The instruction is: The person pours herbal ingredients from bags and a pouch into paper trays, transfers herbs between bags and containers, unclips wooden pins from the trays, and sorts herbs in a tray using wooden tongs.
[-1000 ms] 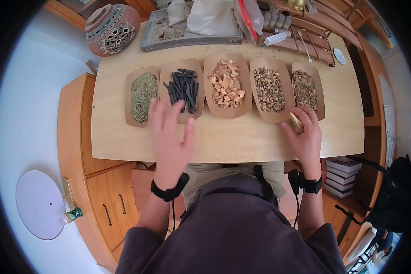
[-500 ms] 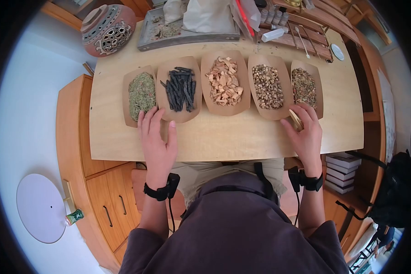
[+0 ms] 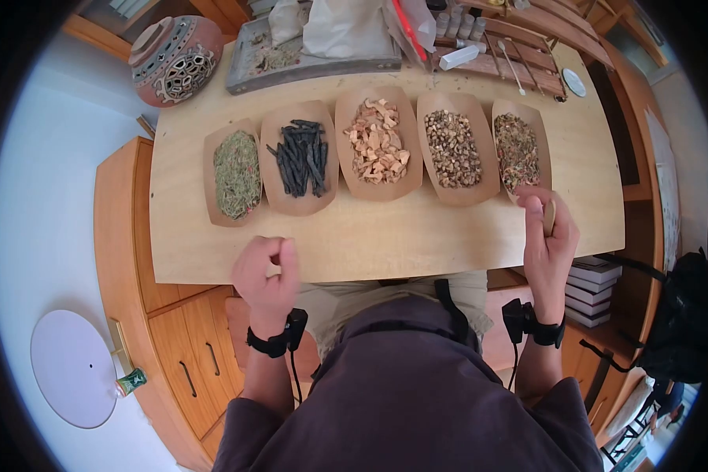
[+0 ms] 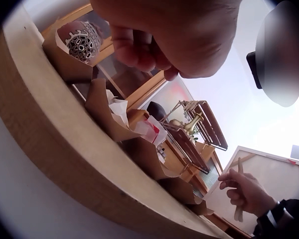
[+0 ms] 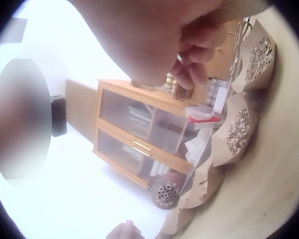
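Note:
Five paper trays stand in a row on the table, several herbs among them: dry green herb (image 3: pixel 237 177) at the left, black sticks (image 3: pixel 300 161), tan slices (image 3: pixel 379 143), brown chopped pieces (image 3: pixel 453 149) and a mixed dried herb (image 3: pixel 517 153) at the right. My left hand (image 3: pixel 265 271) is curled near the table's front edge, below the green herb, with nothing seen in it. My right hand (image 3: pixel 549 236) holds a slim pale wooden tool (image 3: pixel 550 218) below the rightmost tray. In the left wrist view this wooden tool (image 4: pixel 238 211) crosses the right hand (image 4: pixel 246 191), one end above and one below.
A grey tray (image 3: pixel 240 82) with white bags stands at the back, beside a pierced clay pot (image 3: pixel 177 59). Wooden slat racks (image 3: pixel 519 59) with small jars (image 3: pixel 466 27) lie at the back right. Boxes (image 3: pixel 594 287) sit on a shelf under the table's right side.
My left hand has drawn back from the green herb's tray toward the front edge and curled its fingers. My right hand has moved right and turned, still holding the wooden tool.

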Available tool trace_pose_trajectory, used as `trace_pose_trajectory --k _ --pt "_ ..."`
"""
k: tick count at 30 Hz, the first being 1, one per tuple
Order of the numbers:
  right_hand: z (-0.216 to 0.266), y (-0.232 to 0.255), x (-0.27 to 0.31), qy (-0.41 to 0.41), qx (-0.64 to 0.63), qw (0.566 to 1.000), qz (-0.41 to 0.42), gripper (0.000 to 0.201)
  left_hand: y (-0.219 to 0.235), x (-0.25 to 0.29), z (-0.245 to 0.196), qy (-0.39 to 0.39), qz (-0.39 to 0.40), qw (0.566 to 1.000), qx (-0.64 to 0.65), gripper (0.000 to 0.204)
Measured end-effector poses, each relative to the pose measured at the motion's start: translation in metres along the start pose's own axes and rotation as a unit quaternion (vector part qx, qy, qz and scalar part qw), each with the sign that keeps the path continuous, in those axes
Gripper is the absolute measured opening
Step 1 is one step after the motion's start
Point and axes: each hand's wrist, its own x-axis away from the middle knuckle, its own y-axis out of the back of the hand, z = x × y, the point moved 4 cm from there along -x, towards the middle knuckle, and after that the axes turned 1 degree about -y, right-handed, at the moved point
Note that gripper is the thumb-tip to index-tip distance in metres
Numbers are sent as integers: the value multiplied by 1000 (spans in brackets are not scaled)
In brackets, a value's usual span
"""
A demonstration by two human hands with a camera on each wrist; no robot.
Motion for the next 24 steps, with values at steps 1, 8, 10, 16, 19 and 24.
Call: trace_pose_trajectory --k 1,8,10,16,19,24 --pt "-5 -1 5 -77 -60 994 40 13 -5 1 -6 -24 7 999 24 11" --pt "24 -16 -1 65 -200 975 65 36 -39 9 -26 -28 98 989 109 16" --pt "24 -15 4 -27 -226 967 112 36 -47 11 -32 -29 119 984 132 17" --pt "28 -37 10 -158 -343 909 175 28 -60 7 -40 -21 174 966 191 17" --pt "31 -42 9 -155 -383 888 200 25 -58 -4 -47 16 166 962 217 37" --pt "36 -54 10 -181 -406 856 266 22 -55 -19 -45 3 198 957 214 47"
